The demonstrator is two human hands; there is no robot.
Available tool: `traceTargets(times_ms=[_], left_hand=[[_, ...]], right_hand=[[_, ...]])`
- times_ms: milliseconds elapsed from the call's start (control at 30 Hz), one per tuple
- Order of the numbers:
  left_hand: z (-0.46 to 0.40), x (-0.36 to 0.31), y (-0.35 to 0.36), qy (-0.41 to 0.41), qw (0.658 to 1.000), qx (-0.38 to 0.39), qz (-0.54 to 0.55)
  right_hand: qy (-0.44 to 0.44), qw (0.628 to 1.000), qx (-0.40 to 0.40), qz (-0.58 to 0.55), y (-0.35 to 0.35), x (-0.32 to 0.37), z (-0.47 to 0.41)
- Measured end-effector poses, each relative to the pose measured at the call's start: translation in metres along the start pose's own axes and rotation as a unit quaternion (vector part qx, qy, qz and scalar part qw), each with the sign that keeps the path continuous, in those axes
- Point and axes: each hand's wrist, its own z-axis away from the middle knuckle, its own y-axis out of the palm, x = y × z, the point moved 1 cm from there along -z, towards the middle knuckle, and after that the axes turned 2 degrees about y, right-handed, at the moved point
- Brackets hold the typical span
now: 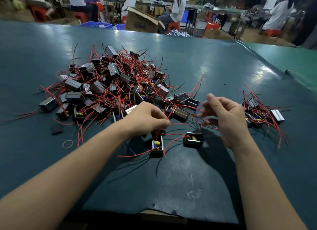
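Two small black box modules lie in front of me: one [157, 148] with a yellow part inside under my left hand, another [193, 140] a little to the right. Red and black wires trail from both. My left hand [145, 117] pinches red wires between thumb and fingers just above the first module. My right hand [224, 116] hovers above the second module with curled fingers around thin wires; the thumb points up. A large tangled pile of the same modules [109, 85] with red wires fills the table's left centre.
A smaller bunch of modules [262, 115] lies at the right. A yellow rubber band [68, 144] and a black flat piece [57, 129] lie at the left on the dark green table [180, 178]. People sit at benches behind, among cardboard boxes [142, 21].
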Motion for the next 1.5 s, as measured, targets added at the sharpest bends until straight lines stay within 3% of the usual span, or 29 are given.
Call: traceTargets(times_ms=[100, 200, 267, 400, 600, 767, 900, 967, 1033, 1100, 1167, 1267, 1367, 1500], left_hand=[[0.003, 0.004, -0.001, 0.01, 0.994, -0.037, 0.104], [0.012, 0.007, -0.01, 0.011, 0.978, -0.037, 0.205], [0.018, 0.009, -0.02, 0.015, 0.968, -0.038, 0.249], [0.028, 0.011, -0.027, -0.011, 0.96, -0.009, 0.278], [0.025, 0.0, -0.031, 0.066, 0.99, -0.014, 0.124], [0.021, -0.005, -0.017, 0.087, 0.976, 0.077, 0.183], [0.02, 0.004, -0.008, 0.074, 0.988, -0.012, 0.138], [0.027, 0.009, -0.021, 0.074, 0.993, -0.078, 0.04], [0.034, 0.017, -0.046, 0.073, 0.977, -0.18, -0.093], [0.037, 0.025, -0.071, 0.032, 0.962, -0.254, -0.091], [0.034, 0.032, -0.08, -0.036, 0.964, -0.25, -0.087], [0.029, 0.038, -0.073, -0.054, 0.933, -0.239, -0.265], [0.032, 0.038, -0.061, -0.064, 0.91, -0.204, -0.356], [0.036, 0.041, -0.061, -0.018, 0.912, -0.249, -0.325]], right_hand=[[-0.07, 0.978, -0.015, 0.194, -0.006, 0.002, 0.003], [-0.05, 0.951, 0.028, 0.304, -0.008, 0.002, 0.007], [-0.022, 0.956, 0.055, 0.289, -0.009, 0.004, 0.007], [0.058, 0.976, 0.146, 0.151, -0.011, 0.004, 0.006], [0.031, 0.982, 0.139, 0.121, 0.008, -0.001, 0.006], [0.017, 0.988, 0.151, 0.041, 0.041, -0.008, 0.013], [0.018, 0.989, 0.135, 0.062, 0.047, -0.014, 0.014], [0.005, 0.99, 0.105, 0.096, 0.043, -0.017, 0.012], [-0.004, 0.986, 0.102, 0.131, 0.04, -0.017, 0.011], [0.011, 0.985, 0.114, 0.129, 0.041, -0.017, 0.012], [0.004, 0.987, 0.087, 0.133, 0.041, -0.017, 0.01], [0.003, 0.997, 0.008, 0.071, 0.033, -0.013, 0.007], [-0.028, 0.997, -0.075, 0.018, 0.019, -0.009, 0.002], [-0.098, 0.985, -0.136, -0.051, 0.012, -0.003, 0.0]])
